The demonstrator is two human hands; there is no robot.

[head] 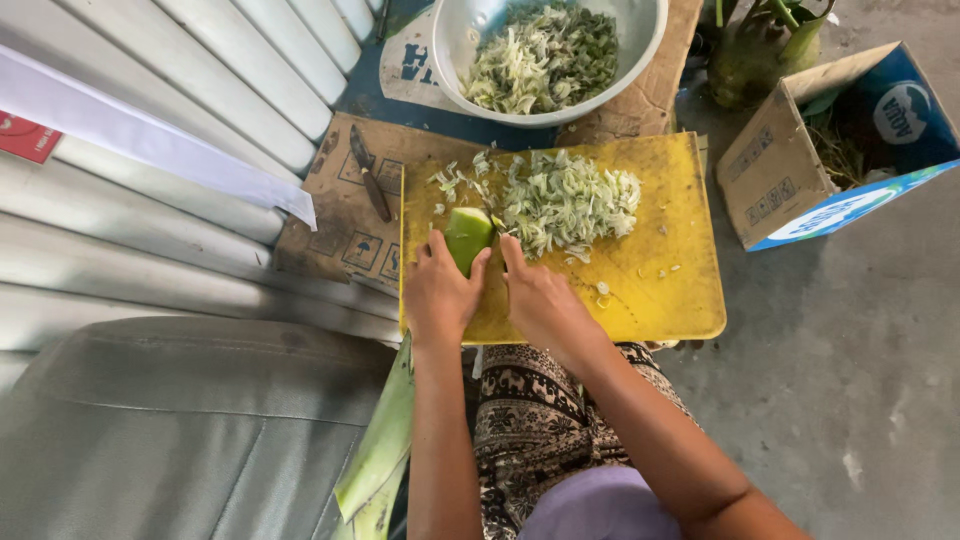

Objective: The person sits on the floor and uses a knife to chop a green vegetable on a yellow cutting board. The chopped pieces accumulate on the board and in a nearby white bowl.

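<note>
Bare concrete floor [850,380] fills the right of the frame; pale corrugated sheeting [150,250] runs along the left. At centre lies a yellow cutting board [660,290] on flattened cardboard [340,230]. The left hand [438,292] curls partly closed around a green vegetable piece [467,235], fingers and thumb pressing its sides against the board. The right hand [540,300] sits just beside it, fingers folded, index finger extended toward the piece; whether it grips a blade cannot be told. A heap of pale green shreds [565,205] lies on the board right of the piece. At upper centre, a white bowl [645,50] holds more shreds. A dark knife [368,175] rests on the cardboard, left of the board. A blue and brown box [780,170] stands at upper right.
</note>
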